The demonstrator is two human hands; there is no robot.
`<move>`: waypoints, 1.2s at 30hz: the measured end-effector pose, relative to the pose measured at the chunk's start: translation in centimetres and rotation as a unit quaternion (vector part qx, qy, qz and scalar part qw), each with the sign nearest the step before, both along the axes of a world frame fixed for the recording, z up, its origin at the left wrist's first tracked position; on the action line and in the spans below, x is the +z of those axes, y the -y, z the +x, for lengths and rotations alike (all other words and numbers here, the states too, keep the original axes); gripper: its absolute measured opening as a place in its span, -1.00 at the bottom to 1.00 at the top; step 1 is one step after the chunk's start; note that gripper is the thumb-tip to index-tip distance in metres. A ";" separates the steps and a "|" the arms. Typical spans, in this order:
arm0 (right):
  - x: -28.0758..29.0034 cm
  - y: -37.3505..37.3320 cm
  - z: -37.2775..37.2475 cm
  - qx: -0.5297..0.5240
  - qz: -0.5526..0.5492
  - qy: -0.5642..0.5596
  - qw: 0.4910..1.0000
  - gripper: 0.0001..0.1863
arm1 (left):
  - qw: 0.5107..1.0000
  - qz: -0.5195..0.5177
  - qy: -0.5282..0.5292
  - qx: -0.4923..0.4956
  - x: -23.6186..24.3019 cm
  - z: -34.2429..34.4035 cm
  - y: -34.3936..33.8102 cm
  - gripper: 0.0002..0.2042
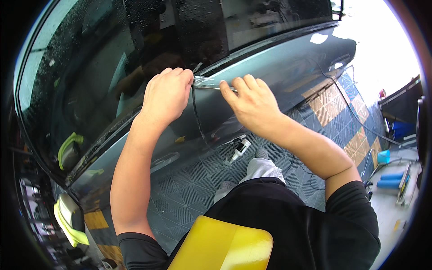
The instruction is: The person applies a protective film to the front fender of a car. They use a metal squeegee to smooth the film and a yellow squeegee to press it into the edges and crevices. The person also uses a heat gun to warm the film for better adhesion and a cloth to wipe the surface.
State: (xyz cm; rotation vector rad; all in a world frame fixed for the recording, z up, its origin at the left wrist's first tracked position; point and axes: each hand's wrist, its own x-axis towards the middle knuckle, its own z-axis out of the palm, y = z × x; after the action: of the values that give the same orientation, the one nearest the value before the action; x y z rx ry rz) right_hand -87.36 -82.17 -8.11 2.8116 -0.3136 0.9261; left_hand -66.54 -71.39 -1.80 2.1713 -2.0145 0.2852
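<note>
A crumpled strip of clear film (207, 83) stretches between my hands at the lower edge of the wet, dark car window (180, 40). My left hand (166, 95) is closed at the strip's left end, its fingertips hidden behind the knuckles. At the other end, my right hand (253, 101) pinches the film between thumb and fingers. Both hands are over the top of the grey car door (279, 67), close to the vertical gap between two door panels. Water droplets and streaks cover the glass.
A white bottle with a black label (241, 148) lies on the grey tiled floor (184, 198) below the door. A yellow-green cloth (67, 225) drapes the side mirror. Dark cables (360, 119) cross the floor at right, near blue rolls (390, 180). A yellow panel (220, 245) hangs at my chest.
</note>
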 end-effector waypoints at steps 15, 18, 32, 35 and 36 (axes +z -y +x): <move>-2.1 -4.8 0.4 -0.124 0.072 0.102 0.984 -0.53 | 0.998 0.012 -0.027 -0.048 0.7 0.7 -1.2 -0.94; -2.4 -5.8 1.8 -0.137 0.076 0.116 0.981 -0.53 | 0.997 0.020 -0.033 -0.061 1.0 1.3 -1.2 -0.94; -3.7 -5.6 -0.7 -0.303 0.050 0.191 0.933 -0.56 | 0.991 -0.021 0.022 -0.127 -0.1 1.5 0.0 -0.92; -2.9 -3.7 -2.3 -0.319 0.092 0.226 0.916 -0.60 | 0.993 -0.029 0.024 -0.111 0.1 1.2 -0.2 -0.91; -2.7 -3.5 -2.5 -0.310 0.115 0.237 0.914 -0.62 | 0.991 -0.049 0.028 -0.122 0.0 1.1 -0.2 -0.90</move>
State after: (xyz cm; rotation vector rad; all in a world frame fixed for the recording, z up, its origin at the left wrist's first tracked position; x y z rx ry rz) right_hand -89.88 -78.69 -10.79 2.3425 -1.3589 1.4366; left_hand -65.45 -71.22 -1.82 1.8557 -2.2173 0.4062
